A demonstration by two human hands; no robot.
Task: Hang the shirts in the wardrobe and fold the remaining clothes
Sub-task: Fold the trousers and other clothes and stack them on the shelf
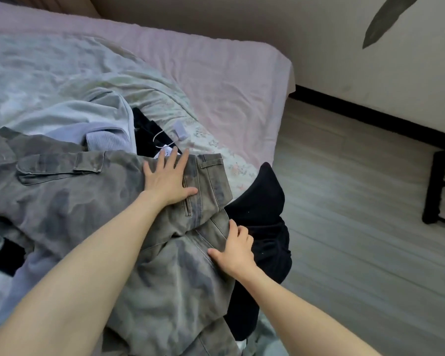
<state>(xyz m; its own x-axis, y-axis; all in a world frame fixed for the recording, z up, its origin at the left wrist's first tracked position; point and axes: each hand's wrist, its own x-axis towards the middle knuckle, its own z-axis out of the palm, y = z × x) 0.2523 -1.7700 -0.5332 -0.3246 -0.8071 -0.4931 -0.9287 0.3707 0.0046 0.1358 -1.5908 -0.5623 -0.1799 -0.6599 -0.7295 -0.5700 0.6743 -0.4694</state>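
Black garment (262, 201) half under camouflage trousers (88, 201)

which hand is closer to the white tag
Left. The left hand lies flat on the trousers, fingertips just below the white tag; the right hand is farther down.

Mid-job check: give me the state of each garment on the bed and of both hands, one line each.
camouflage trousers: spread across the bed, rumpled, not yet folded.
left hand: flat, fingers straight, pressing near the trousers' waistband.
right hand: fingers curled on the trousers' edge.
black garment: crumpled at the bed's edge, partly under the trousers.
light grey sweatshirt: heaped, unfolded, behind the trousers.
floral quilt: wrinkled.
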